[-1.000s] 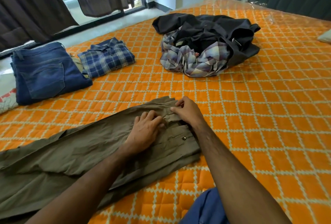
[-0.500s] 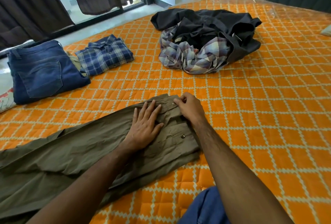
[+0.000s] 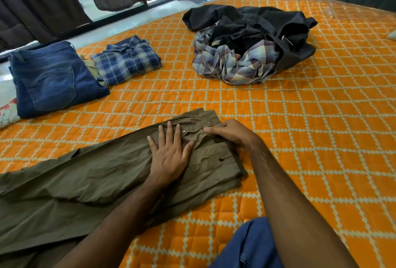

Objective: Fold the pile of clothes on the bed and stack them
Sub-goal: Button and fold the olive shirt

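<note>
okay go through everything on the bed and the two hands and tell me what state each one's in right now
olive trousers: laid flat, not yet folded
left hand: open, pressing flat on the trousers
right hand: fingers curled, holding the trousers' waistband
jeans: folded
blue plaid shirt: folded
dark garment: crumpled, unfolded
pale plaid shirt: crumpled, unfolded

My bedspread (image 3: pixel 300 139) is orange with a cream diamond lattice. The trousers (image 3: pixel 96 177) at lower left are olive-brown. At upper left lie dark blue jeans (image 3: pixel 53 79) and a navy-and-white plaid shirt (image 3: pixel 126 60). At upper centre, a black garment (image 3: pixel 257 21) tops a lilac-grey checked shirt (image 3: pixel 231 64). The curtains (image 3: pixel 32 0) are dark brown.
</note>
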